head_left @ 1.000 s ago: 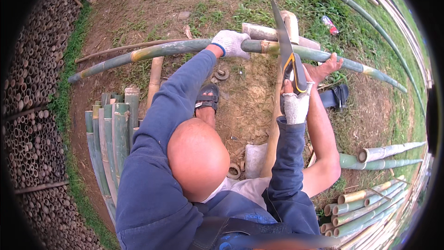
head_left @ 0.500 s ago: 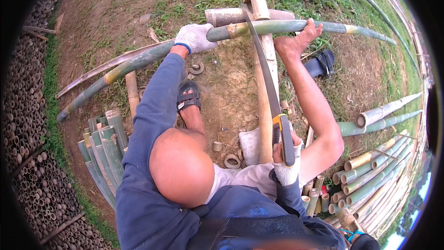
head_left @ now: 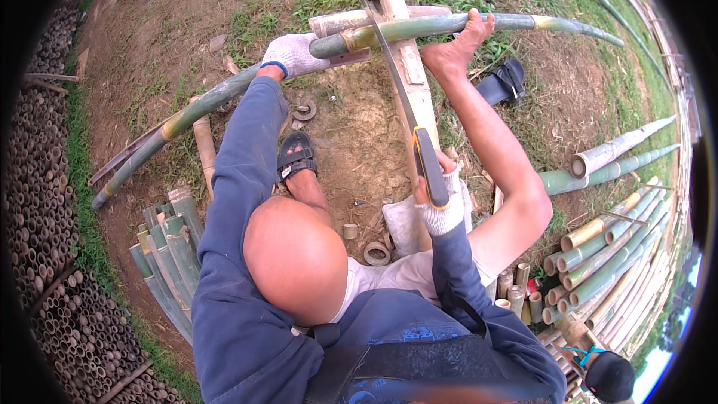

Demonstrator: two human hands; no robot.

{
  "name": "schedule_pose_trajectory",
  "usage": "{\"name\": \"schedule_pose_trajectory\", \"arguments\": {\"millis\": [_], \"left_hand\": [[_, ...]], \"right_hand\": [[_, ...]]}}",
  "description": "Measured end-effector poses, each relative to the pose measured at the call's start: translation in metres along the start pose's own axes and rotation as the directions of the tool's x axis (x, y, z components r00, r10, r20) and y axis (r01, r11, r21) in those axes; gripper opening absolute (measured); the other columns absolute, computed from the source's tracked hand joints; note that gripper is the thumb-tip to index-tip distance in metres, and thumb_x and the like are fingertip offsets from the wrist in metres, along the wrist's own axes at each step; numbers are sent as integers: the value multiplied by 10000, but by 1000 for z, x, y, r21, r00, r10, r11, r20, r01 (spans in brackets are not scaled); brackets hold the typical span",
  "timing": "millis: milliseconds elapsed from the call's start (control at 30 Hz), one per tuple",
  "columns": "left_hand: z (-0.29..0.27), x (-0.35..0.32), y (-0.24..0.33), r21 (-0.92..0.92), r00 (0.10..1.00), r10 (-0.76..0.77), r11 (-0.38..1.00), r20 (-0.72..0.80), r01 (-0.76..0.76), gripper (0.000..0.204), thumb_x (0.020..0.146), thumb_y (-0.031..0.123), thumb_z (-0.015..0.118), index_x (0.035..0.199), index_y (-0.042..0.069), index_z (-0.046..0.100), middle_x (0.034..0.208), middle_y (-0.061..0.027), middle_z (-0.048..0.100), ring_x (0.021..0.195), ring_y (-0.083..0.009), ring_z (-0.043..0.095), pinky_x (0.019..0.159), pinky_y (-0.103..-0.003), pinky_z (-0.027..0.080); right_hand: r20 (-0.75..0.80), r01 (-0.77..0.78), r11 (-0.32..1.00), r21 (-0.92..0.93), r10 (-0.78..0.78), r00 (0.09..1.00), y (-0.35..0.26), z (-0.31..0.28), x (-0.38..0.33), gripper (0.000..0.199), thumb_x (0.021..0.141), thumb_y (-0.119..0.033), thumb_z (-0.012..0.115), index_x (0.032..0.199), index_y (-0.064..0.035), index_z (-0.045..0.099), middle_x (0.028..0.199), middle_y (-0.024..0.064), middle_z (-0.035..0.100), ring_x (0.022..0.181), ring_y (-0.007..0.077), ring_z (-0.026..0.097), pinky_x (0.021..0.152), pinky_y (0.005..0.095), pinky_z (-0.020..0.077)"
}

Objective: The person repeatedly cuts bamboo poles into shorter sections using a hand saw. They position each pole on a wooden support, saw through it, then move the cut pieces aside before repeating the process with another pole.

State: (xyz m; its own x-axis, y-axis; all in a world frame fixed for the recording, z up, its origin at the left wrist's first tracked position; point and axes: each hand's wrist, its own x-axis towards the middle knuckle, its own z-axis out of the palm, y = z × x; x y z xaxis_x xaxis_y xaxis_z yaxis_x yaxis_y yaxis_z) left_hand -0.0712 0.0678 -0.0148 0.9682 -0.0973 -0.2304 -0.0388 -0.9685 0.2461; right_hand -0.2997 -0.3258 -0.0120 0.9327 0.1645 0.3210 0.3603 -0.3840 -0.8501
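Note:
A long green bamboo pole (head_left: 419,28) lies crosswise in front of me, over a pale bamboo support (head_left: 419,95). My left hand (head_left: 292,54), in a white knit glove, is closed around the pole. In my right hand (head_left: 443,213), also gloved, is the yellow-and-black handle of a hand saw (head_left: 402,97). Its long blade points away from me and crosses the pole beside the support's notched top; whether it has cut in cannot be seen. My bare right foot (head_left: 456,45) presses on the pole to the right of the blade.
Cut bamboo tubes (head_left: 176,243) stand at the left, and poles (head_left: 613,254) are stacked at the right. A loose black sandal (head_left: 502,82) sits beyond my right leg. Bamboo rings (head_left: 376,253) and a white sack (head_left: 404,224) lie on the ground. Many tube ends (head_left: 45,202) fill the far left.
The saw and my right hand have moved forward, away from me, along the blade's line. My left hand and right foot keep their places on the pole. The whole view has shifted slightly.

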Motion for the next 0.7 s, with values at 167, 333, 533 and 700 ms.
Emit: {"name": "schedule_pose_trajectory", "arguments": {"millis": [167,333,533,700], "left_hand": [[9,0,1,47,998,-63,997,-16,64,695,837,715,748,1328,223,767,1208,-150,824,1140,-371,778,1000,-498,604],[3,-3,9,30,992,-108,993,-68,110,696,825,753,746,1295,241,785,1221,-145,822,1136,-365,784,1003,-505,610],[-2,3,2,51,999,-35,998,-9,35,770,818,797,742,1316,211,783,1240,-158,817,1151,-377,776,1012,-500,605],[6,6,-3,24,999,-37,999,-27,37,770,826,817,728,1301,213,783,1242,-173,810,1152,-384,769,1005,-513,599]], "right_hand": [[-25,113,992,-56,-115,993,-40,-23,-28,520,966,8,619,1480,18,545,1343,148,618,1146,199,623,1009,387,531],[-2,-15,974,228,16,1000,14,51,132,528,963,28,699,1467,-27,553,1255,91,633,1073,155,608,996,325,530],[59,-86,986,142,78,995,19,23,50,578,965,6,682,1522,10,528,1319,132,632,1119,187,627,1034,331,524],[67,-186,982,-17,186,980,-49,-46,-65,504,1035,-141,644,1494,32,529,1434,182,614,1319,284,617,1157,420,472]]}}
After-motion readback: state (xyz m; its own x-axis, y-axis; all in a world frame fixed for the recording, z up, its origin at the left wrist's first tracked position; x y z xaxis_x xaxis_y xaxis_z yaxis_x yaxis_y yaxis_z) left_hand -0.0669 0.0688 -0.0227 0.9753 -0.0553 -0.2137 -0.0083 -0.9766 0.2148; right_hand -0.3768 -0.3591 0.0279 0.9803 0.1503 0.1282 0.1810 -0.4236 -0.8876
